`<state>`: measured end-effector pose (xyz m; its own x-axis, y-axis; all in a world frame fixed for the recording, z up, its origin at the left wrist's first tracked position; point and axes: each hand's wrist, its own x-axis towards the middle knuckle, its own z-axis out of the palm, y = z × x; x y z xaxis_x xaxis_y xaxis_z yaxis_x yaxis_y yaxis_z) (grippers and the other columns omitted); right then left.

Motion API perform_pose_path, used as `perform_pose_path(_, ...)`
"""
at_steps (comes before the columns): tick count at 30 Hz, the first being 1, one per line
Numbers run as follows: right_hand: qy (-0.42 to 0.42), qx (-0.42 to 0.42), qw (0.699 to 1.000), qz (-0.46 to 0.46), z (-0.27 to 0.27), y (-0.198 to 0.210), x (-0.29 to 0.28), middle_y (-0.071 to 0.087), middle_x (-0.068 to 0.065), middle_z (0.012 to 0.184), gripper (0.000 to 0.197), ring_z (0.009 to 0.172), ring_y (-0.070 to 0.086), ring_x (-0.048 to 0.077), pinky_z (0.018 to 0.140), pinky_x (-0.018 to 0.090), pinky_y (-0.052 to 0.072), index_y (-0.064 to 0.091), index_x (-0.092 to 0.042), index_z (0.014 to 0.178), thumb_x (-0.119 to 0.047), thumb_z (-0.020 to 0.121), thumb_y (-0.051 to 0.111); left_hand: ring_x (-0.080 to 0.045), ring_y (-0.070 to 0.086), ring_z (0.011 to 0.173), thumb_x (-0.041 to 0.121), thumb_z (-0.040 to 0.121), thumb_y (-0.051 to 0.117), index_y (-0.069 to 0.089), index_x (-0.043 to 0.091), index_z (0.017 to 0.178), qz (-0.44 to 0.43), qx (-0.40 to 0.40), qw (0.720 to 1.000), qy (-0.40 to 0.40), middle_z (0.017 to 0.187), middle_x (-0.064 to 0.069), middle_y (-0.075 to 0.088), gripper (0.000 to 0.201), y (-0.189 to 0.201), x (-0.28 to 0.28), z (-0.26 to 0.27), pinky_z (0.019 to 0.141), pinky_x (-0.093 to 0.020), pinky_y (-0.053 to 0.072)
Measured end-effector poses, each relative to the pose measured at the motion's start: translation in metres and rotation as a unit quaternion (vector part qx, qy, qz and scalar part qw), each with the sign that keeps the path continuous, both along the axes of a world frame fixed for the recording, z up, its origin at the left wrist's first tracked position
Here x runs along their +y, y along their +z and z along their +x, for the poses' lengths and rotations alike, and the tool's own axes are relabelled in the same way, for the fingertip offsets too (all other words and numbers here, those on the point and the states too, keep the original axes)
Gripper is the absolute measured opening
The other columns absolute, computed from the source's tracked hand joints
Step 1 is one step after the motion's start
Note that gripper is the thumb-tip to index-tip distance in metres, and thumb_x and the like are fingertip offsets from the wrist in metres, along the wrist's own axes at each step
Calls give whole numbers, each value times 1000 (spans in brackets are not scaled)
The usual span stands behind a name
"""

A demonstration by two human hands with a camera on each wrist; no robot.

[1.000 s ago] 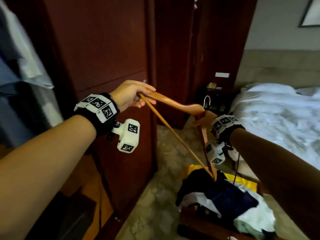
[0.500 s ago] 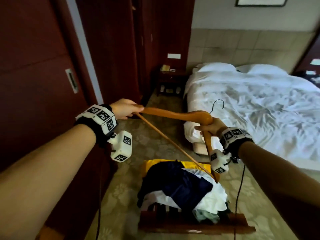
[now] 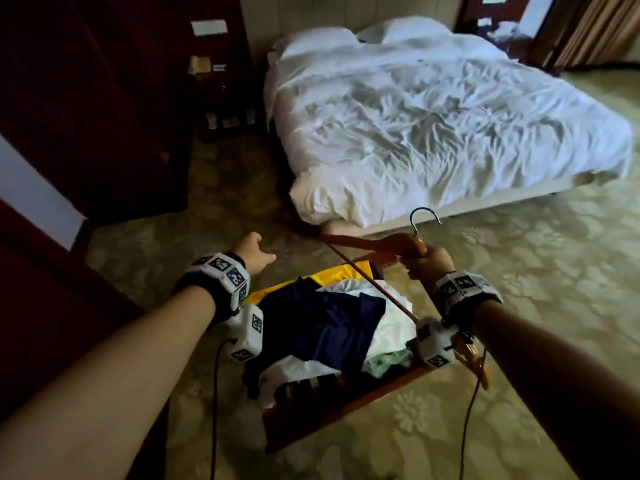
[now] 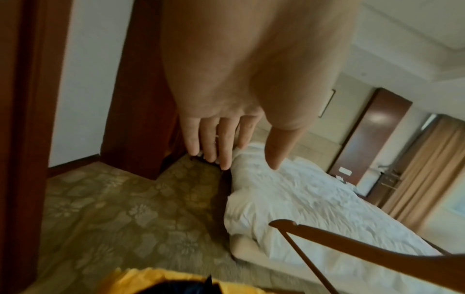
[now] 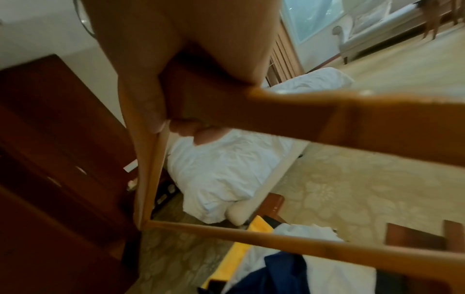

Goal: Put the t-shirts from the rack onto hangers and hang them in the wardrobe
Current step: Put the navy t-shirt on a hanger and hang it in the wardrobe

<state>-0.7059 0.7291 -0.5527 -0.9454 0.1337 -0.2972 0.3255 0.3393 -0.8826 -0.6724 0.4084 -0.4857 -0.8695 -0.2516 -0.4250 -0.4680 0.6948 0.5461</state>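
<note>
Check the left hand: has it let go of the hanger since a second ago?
Yes. The left hand is off the hanger, open and empty, left of it above the rack; the right hand holds it alone.

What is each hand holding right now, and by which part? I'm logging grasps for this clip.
The right hand holds the wooden hanger, its grip at the top centre just below the metal hook. The left hand holds nothing; its fingers are straight.

The room is dim, lit mostly by daylight from the window (image 5: pixel 314 18) side, which brightens the white duvet (image 3: pixel 433 109) and leaves the wardrobe (image 3: pixel 86 98) nearly black. Both wrist views are smeared with motion blur (the carpet (image 4: pixel 105 214) pattern streaks), and wide-angle distortion bends the edges.
</note>
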Motion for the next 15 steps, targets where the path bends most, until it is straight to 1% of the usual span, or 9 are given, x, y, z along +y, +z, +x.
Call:
perform_pose_path(1, -4, -4, 1000, -7, 4, -8, 4, 54, 10, 64, 18, 45, 52, 19, 41, 21, 44, 58, -5, 79, 12, 78, 63, -33, 47, 124, 22, 90, 61, 31, 4, 141, 2, -9, 1000, -15, 137, -20, 45, 62, -11, 6, -2, 104, -40, 39)
perform_pose_path(2, -8, -11, 1000, -9, 8, -20, 11, 55, 10, 66, 19, 42, 55, 15, 40, 19, 44, 57, -6, 83, 13, 79, 61, -33, 47, 123, 22, 90, 62, 31, 4, 141, 6, -19, 999, -30, 136, -20, 46, 62, -26, 16, -5, 104, -39, 39)
perform_pose_path(4, 4, -35, 999, -5, 13, -42, 22, 56, 11, 69, 22, 41, 57, 8, 45, 21, 45, 53, -7, 89, 10, 81, 62, -32, 48, 123, 20, 90, 62, 33, 4, 140, 12, -27, 998, -50, 135, -20, 47, 60, -55, 35, -11, 103, -36, 38)
perform_pose_path(6, 10, -66, 998, -20, 18, -68, 29, 54, 11, 69, 29, 38, 56, 4, 42, 20, 46, 44, -5, 98, 10, 81, 63, -32, 48, 122, 19, 91, 60, 33, 4, 140, 14, -40, 997, -68, 134, -20, 48, 58, -85, 53, -14, 99, -34, 38)
perform_pose_path(8, -16, -78, 997, 4, 23, -94, 35, 50, 11, 67, 31, 39, 54, 11, 35, 14, 42, 41, -3, 99, 11, 81, 61, -32, 50, 119, 21, 92, 58, 33, 6, 140, 6, -59, 994, -88, 132, -19, 49, 56, -115, 69, -14, 98, -35, 39)
perform_pose_path(10, -53, -77, 995, 41, 27, -120, 42, 50, 10, 66, 22, 47, 48, 17, 32, 14, 38, 44, -2, 98, 8, 82, 55, -32, 50, 118, 26, 92, 57, 34, 9, 140, -8, -78, 991, -107, 132, -16, 50, 56, -145, 83, -12, 99, -39, 42)
perform_pose_path(12, -73, -79, 993, 58, 29, -145, 50, 53, 9, 69, 19, 52, 48, 20, 39, 19, 39, 50, -3, 99, 0, 82, 55, -31, 50, 119, 29, 92, 57, 34, 13, 141, -24, -94, 988, -116, 134, -14, 49, 56, -173, 97, -9, 99, -41, 43)
perform_pose_path(14, -70, -90, 989, 89, 31, -165, 56, 55, 9, 78, 20, 64, 51, 24, 55, 25, 38, 52, -8, 97, -11, 79, 59, -31, 49, 121, 29, 93, 56, 35, 13, 141, -31, -95, 987, -125, 135, -13, 49, 55, -200, 111, -6, 100, -40, 42)
perform_pose_path(15, -66, -91, 989, 96, 32, -174, 58, 54, 9, 79, 24, 70, 52, 23, 60, 26, 36, 52, -9, 96, -18, 75, 60, -30, 48, 122, 28, 93, 55, 35, 13, 141, -30, -96, 986, -132, 135, -13, 48, 54, -212, 118, -5, 101, -39, 41)
